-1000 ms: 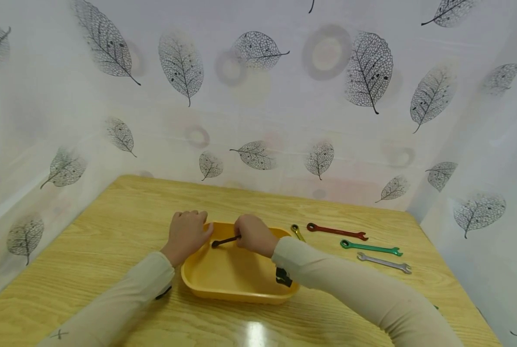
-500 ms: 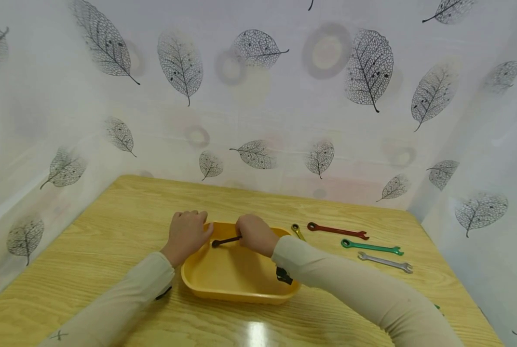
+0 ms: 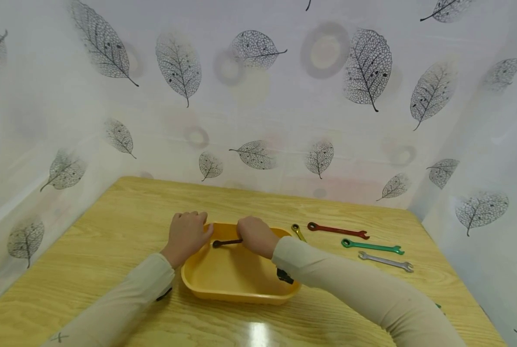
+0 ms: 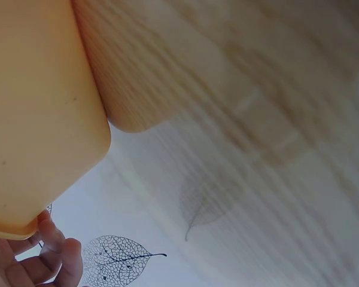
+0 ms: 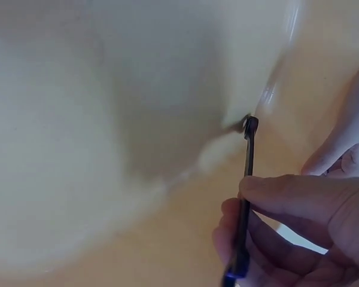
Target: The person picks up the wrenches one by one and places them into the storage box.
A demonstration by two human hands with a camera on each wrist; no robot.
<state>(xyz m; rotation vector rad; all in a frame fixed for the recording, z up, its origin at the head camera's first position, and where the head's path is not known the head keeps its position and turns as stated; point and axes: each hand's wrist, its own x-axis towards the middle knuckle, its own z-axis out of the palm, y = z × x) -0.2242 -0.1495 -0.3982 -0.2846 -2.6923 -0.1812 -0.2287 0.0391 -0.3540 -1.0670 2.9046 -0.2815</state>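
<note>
My left hand (image 3: pixel 187 237) grips the far left rim of a yellow plastic tub (image 3: pixel 237 295), thumb on the inner side. In the left wrist view its fingers (image 4: pixel 48 248) curl below the tub's rim, outside the wall. Over the tub, my right hand (image 3: pixel 256 236) pinches a dark combination wrench (image 3: pixel 228 242) between thumb and fingers. One end of that wrench points left toward the far left corner of the tub. In the right wrist view, this ringed end of the wrench (image 5: pixel 250 127) sits close over the tub's inner surface.
Right of the tub lie a yellow wrench (image 3: pixel 299 233), a red one (image 3: pixel 338 231), a green one (image 3: pixel 373 246) and a silver open-end wrench (image 3: pixel 386 261). Another green tip (image 3: pixel 438 306) peeks out beside the right sleeve. A leaf-print curtain (image 3: pixel 258 111) borders the wooden table (image 3: pixel 111 231).
The dark wrench has turned slightly toward level, and my right hand has shifted a touch to the right. My left hand stays on the rim.
</note>
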